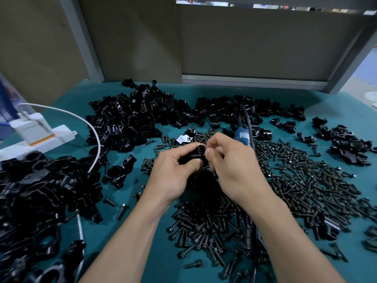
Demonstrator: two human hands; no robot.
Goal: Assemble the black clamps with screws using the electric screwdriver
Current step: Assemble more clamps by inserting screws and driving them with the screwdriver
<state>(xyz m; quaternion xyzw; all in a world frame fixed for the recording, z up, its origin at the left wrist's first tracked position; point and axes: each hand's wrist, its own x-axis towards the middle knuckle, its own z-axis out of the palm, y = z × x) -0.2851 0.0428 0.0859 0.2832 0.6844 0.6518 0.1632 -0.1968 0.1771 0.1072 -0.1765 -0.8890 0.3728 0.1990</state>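
On the far left, a power strip [40,139] sat on the tabletop [163,270] with a charger [32,127] plugged in and a white cable [89,127] looping away. Next to it lay a big heap of clamps [36,193], and a second heap [134,117] sat further back. I could not tell if any of those had screws in them.

In the middle, your left hand [173,172] had its fingers and thumb curled round one clamp [196,155], held up just above the tabletop. Your right hand [230,166] was right beside it. Its thumb and fingertips pinched in at the clamp's right side. There may have been a screw between them, but I could not see one.

The screwdriver [242,135] lay on the tabletop just behind your right hand, with no hand on it. So I think you were at the part where a screw goes in by hand, and the driving had not yet begun for this clamp.

To the right, a wide spread of loose screws [295,176] covered the tabletop, and more clamps [346,144] lay past them. With so many loose parts around, I think a lot of the job was left.
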